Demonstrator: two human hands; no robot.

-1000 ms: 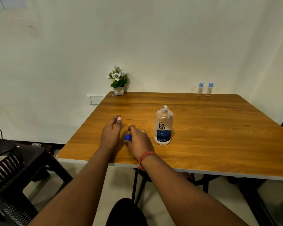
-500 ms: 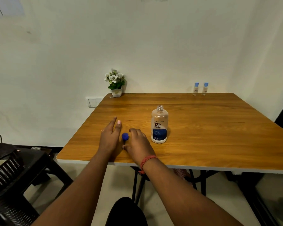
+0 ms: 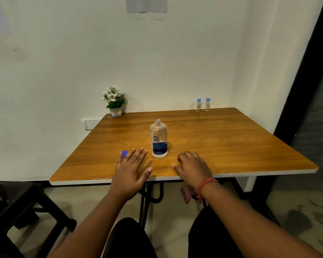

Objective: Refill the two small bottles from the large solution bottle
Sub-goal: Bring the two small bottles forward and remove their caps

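Large solution bottle (image 3: 158,139) stands upright on the wooden table (image 3: 222,144), centre of frame, slightly left of middle. Neck is uncapped; label reads "re-nu" over a dark blue band.

Blue cap (image 3: 124,153) lies on the table surface, lower left of the bottle, just beside the fingertips of the left hand. Contact between cap and fingers cannot be resolved; the cap is partly blurred.

Left hand (image 3: 131,172): flat, fingers spread, palm down near the table's front edge, left of the bottle. It grasps nothing.

Right hand (image 3: 193,167): loosely curled, knuckles up, resting on the table near the front edge, lower right of the bottle. Nothing is visible in it. A red thread band (image 3: 205,184) circles the wrist.

Two small bottles (image 3: 202,104) stand upright side by side at the table's back edge against the wall, upper right of centre, well apart from both hands and from the large bottle. Both carry light blue caps.

A small potted plant (image 3: 114,102) with white flowers sits at the table's back left corner. A dark chair (image 3: 9,207) occupies the lower left of the frame. A sheet of paper (image 3: 146,4) hangs on the wall at top centre.
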